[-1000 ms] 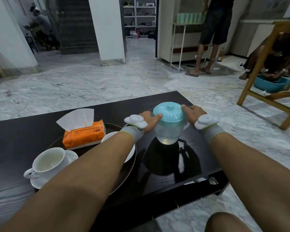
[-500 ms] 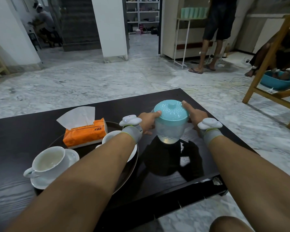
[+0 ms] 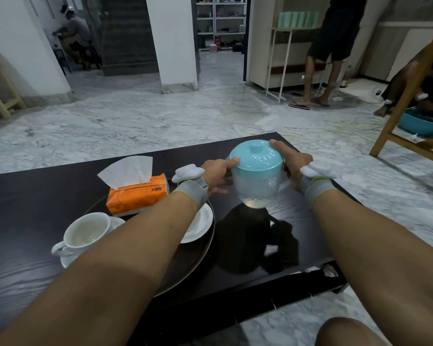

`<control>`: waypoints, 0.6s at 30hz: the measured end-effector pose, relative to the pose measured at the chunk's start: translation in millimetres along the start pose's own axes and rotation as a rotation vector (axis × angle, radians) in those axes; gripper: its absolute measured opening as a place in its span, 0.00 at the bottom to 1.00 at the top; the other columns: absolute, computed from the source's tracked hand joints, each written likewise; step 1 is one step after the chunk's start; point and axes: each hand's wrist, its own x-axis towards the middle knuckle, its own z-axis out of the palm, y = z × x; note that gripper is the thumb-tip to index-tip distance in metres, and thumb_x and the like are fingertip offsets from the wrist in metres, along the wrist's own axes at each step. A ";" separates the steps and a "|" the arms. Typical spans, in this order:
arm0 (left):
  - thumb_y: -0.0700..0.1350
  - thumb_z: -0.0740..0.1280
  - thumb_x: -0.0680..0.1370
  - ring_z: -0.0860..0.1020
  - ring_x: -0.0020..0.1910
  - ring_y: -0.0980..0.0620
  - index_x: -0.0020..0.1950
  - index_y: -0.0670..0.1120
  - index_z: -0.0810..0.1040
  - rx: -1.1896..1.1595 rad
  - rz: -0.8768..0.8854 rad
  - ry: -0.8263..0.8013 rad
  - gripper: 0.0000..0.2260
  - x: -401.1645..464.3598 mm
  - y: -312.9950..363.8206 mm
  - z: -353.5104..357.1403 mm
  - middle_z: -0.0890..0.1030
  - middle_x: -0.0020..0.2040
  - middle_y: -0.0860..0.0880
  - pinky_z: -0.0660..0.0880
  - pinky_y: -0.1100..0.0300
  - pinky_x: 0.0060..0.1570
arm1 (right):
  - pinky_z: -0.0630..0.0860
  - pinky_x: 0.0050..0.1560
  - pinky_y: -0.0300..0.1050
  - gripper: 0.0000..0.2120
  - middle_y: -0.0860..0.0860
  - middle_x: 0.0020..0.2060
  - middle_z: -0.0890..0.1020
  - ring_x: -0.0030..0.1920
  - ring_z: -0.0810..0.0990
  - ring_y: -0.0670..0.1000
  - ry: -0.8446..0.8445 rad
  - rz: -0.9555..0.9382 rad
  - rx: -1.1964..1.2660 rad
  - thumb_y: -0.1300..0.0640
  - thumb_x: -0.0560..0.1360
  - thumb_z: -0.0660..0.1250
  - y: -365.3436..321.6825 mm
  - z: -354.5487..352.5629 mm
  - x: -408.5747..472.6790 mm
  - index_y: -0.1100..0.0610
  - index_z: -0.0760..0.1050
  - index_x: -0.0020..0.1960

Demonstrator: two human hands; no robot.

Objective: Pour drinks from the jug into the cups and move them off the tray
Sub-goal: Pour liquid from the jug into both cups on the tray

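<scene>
A clear jug (image 3: 256, 186) with a teal lid (image 3: 256, 156) and a little liquid in its bottom is at the dark table's (image 3: 248, 245) right part. My left hand (image 3: 216, 174) grips its left side, thumb tip on the lid's rim. My right hand (image 3: 291, 162) holds its right side, thumb on the lid's far edge. A white cup (image 3: 85, 232) on a saucer sits at the left rim of the round dark tray (image 3: 198, 255). A second white saucer (image 3: 201, 222) on the tray is mostly hidden under my left forearm.
An orange tissue box (image 3: 138, 196) lies at the tray's back. The table's front edge runs close to my knee (image 3: 348, 333). Beyond the table, a person stands by a white shelf (image 3: 333, 46). A wooden chair frame (image 3: 408, 96) is at right.
Both hands have stayed on the jug's sides. My right thumb has shifted a little higher onto the lid's edge. The view has tilted slightly.
</scene>
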 end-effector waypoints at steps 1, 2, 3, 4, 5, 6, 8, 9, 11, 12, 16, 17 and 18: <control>0.55 0.69 0.75 0.79 0.60 0.42 0.68 0.41 0.75 -0.004 0.003 -0.002 0.26 -3.5 1.4 -3.4 0.80 0.63 0.43 0.76 0.45 0.55 | 0.69 0.33 0.41 0.22 0.50 0.32 0.79 0.32 0.75 0.50 -0.002 -0.018 -0.004 0.38 0.58 0.77 -3.4 1.8 -2.7 0.55 0.77 0.36; 0.55 0.70 0.75 0.80 0.60 0.42 0.68 0.41 0.75 -0.005 0.009 -0.001 0.26 -8.0 2.7 -7.6 0.81 0.62 0.42 0.77 0.46 0.55 | 0.69 0.33 0.41 0.21 0.50 0.31 0.78 0.31 0.74 0.50 -0.006 -0.031 -0.008 0.39 0.59 0.77 -6.7 4.8 -6.7 0.55 0.77 0.36; 0.55 0.70 0.74 0.80 0.59 0.43 0.67 0.41 0.75 -0.005 0.013 -0.004 0.26 -9.3 3.6 -9.9 0.81 0.61 0.42 0.77 0.46 0.54 | 0.70 0.34 0.41 0.21 0.50 0.30 0.78 0.31 0.74 0.50 -0.006 -0.038 -0.009 0.39 0.60 0.77 -8.4 6.0 -7.3 0.55 0.77 0.35; 0.55 0.70 0.74 0.80 0.58 0.43 0.67 0.41 0.76 -0.003 0.016 -0.005 0.26 -11.9 4.5 -13.6 0.81 0.60 0.42 0.77 0.46 0.54 | 0.71 0.35 0.42 0.21 0.50 0.31 0.79 0.31 0.75 0.51 -0.005 -0.042 -0.010 0.39 0.59 0.77 -11.2 8.4 -9.9 0.55 0.77 0.35; 0.55 0.70 0.74 0.80 0.57 0.43 0.66 0.41 0.76 -0.002 0.018 -0.004 0.26 -14.9 5.0 -17.5 0.82 0.59 0.42 0.78 0.47 0.53 | 0.72 0.37 0.42 0.21 0.50 0.31 0.80 0.32 0.76 0.52 -0.008 -0.045 -0.010 0.39 0.58 0.77 -13.6 10.8 -12.1 0.56 0.77 0.36; 0.55 0.70 0.74 0.81 0.56 0.44 0.65 0.40 0.77 0.002 0.020 -0.001 0.26 -17.7 4.8 -21.0 0.82 0.58 0.43 0.78 0.47 0.53 | 0.74 0.38 0.43 0.22 0.51 0.32 0.80 0.32 0.77 0.52 -0.013 -0.044 -0.007 0.39 0.58 0.77 -16.3 13.1 -14.8 0.56 0.78 0.36; 0.55 0.71 0.73 0.81 0.51 0.47 0.63 0.40 0.78 0.026 0.034 0.020 0.25 -25.1 4.2 -30.6 0.83 0.57 0.43 0.78 0.47 0.54 | 0.79 0.40 0.46 0.23 0.51 0.34 0.82 0.35 0.80 0.54 -0.038 -0.048 -0.020 0.38 0.57 0.78 -21.5 18.7 -22.0 0.57 0.79 0.37; 0.55 0.71 0.73 0.81 0.46 0.49 0.61 0.39 0.79 0.046 0.041 0.040 0.24 -26.9 3.6 -32.7 0.83 0.55 0.44 0.79 0.48 0.54 | 0.81 0.44 0.49 0.25 0.52 0.35 0.83 0.37 0.82 0.55 -0.037 -0.051 -0.020 0.38 0.55 0.78 -22.5 18.9 -21.1 0.58 0.79 0.37; 0.55 0.71 0.74 0.77 0.37 0.52 0.56 0.40 0.81 0.084 0.055 0.100 0.21 -32.3 1.0 -42.9 0.83 0.49 0.45 0.79 0.50 0.51 | 0.82 0.51 0.55 0.29 0.53 0.40 0.85 0.42 0.85 0.56 -0.039 -0.051 -0.026 0.36 0.52 0.78 -25.1 23.0 -25.3 0.58 0.79 0.38; 0.55 0.70 0.74 0.75 0.35 0.53 0.54 0.41 0.81 0.090 0.061 0.128 0.19 -35.3 -0.3 -49.4 0.82 0.46 0.46 0.79 0.51 0.48 | 0.82 0.51 0.57 0.29 0.53 0.40 0.85 0.43 0.85 0.56 -0.045 -0.058 -0.032 0.36 0.51 0.78 -26.2 25.2 -28.1 0.58 0.79 0.38; 0.48 0.68 0.78 0.73 0.33 0.51 0.53 0.41 0.80 0.079 0.034 0.197 0.12 -46.4 -3.8 -71.8 0.77 0.43 0.46 0.77 0.54 0.48 | 0.82 0.50 0.56 0.23 0.50 0.33 0.84 0.39 0.85 0.55 -0.079 -0.089 -0.058 0.39 0.56 0.78 -30.5 31.6 -40.2 0.59 0.79 0.35; 0.46 0.67 0.79 0.73 0.35 0.51 0.49 0.40 0.80 0.096 0.028 0.216 0.09 -49.3 -4.9 -77.5 0.77 0.43 0.45 0.77 0.56 0.47 | 0.82 0.49 0.55 0.22 0.50 0.32 0.84 0.38 0.85 0.55 -0.084 -0.095 -0.060 0.40 0.58 0.79 -31.2 33.6 -42.1 0.59 0.80 0.35; 0.44 0.66 0.79 0.73 0.35 0.51 0.44 0.41 0.78 0.114 0.037 0.242 0.08 -50.6 -7.5 -83.4 0.77 0.43 0.45 0.76 0.59 0.43 | 0.82 0.48 0.54 0.21 0.50 0.32 0.84 0.37 0.84 0.54 -0.090 -0.096 -0.062 0.41 0.58 0.79 -31.9 35.5 -44.5 0.59 0.80 0.35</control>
